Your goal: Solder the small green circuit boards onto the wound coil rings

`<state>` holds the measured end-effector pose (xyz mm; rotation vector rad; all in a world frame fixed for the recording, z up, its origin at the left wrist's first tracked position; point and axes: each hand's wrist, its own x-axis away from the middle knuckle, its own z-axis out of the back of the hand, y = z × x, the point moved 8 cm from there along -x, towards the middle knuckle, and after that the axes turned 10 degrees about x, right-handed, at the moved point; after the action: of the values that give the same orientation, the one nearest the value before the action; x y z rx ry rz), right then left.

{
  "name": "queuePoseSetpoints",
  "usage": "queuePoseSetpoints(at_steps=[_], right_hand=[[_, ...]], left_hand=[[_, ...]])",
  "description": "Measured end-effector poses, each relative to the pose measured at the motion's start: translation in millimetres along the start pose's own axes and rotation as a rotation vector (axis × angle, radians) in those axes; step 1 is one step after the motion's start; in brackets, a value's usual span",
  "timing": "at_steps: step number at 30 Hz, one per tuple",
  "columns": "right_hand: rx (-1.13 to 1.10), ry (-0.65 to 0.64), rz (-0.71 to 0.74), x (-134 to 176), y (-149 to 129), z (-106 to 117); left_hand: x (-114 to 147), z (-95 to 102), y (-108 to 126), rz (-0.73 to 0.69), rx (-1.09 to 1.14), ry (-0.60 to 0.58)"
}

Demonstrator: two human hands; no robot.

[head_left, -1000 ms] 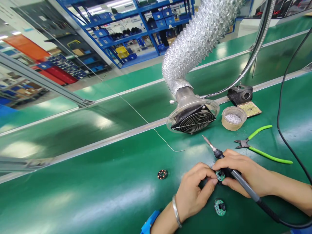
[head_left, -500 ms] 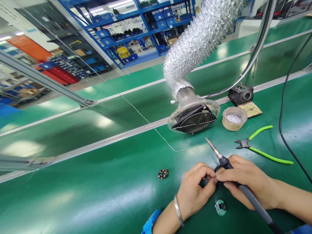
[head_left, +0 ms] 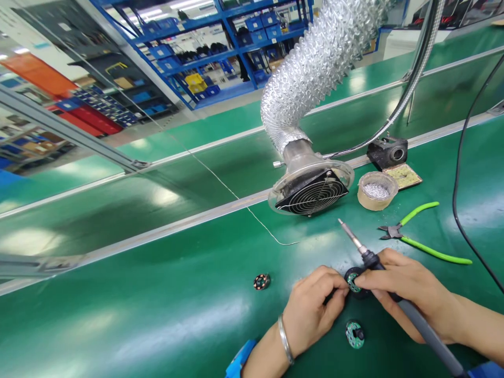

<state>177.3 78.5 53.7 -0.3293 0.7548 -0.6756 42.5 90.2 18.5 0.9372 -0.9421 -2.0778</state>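
Observation:
My right hand is closed around a soldering iron, its bare metal tip pointing up and left, away from the work. The thumb and forefinger of that hand also touch a small round circuit board, green and seated in a black round part. My left hand pinches the left edge of this board assembly; its fingertips partly hide what they grip. Below, a second round green circuit board with a black piece on it lies on the table. Left of my hands rests a small ring with copper windings.
Green-handled cutters lie right of the iron's tip. Behind them stand a tub of metal bits, a yellow sponge tray and a black iron holder. A fume hood hangs low, near a thin solder wire.
My right fingers have shifted right, baring the green board in the black part. The iron's tip has moved slightly right. My left hand stays at the part's edge.

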Motion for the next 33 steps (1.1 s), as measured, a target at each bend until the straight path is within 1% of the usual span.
queuePoseSetpoints(at_steps=[2,4,6,8,12,15,19,22,26,33], right_hand=[[0.018,0.088,-0.073,1.3,2.1,13.1],[0.048,0.149,-0.119,3.0,1.9,24.9],[0.065,0.161,-0.12,3.7,-0.4,32.5],[0.069,0.138,-0.095,3.5,-2.6,35.6],[0.088,0.098,-0.059,3.5,-6.5,38.0],[0.1,0.079,-0.086,5.2,-11.6,38.0],[0.137,0.119,-0.144,10.6,-20.4,37.9],[0.158,0.149,-0.132,12.7,-26.3,36.3],[0.175,0.161,-0.114,12.4,-27.5,34.8],[0.134,0.127,-0.107,10.9,-24.2,30.4]], left_hand=[[0.5,-1.5,-0.1,-0.01,-0.034,-0.027],[1.1,-2.2,0.6,-0.032,-0.054,-0.04],[1.8,-2.4,2.1,-0.063,-0.062,-0.044],[2.5,-2.6,3.1,-0.087,-0.07,-0.049],[3.3,-3.4,3.4,-0.107,-0.079,-0.061],[3.2,-3.1,3.4,-0.109,-0.083,-0.057],[2.8,-2.1,4.1,-0.122,-0.094,-0.045],[2.5,-2.0,4.1,-0.124,-0.106,-0.046],[2.2,-2.2,5.0,-0.126,-0.121,-0.051],[2.7,-2.3,7.0,-0.131,-0.124,-0.059]])
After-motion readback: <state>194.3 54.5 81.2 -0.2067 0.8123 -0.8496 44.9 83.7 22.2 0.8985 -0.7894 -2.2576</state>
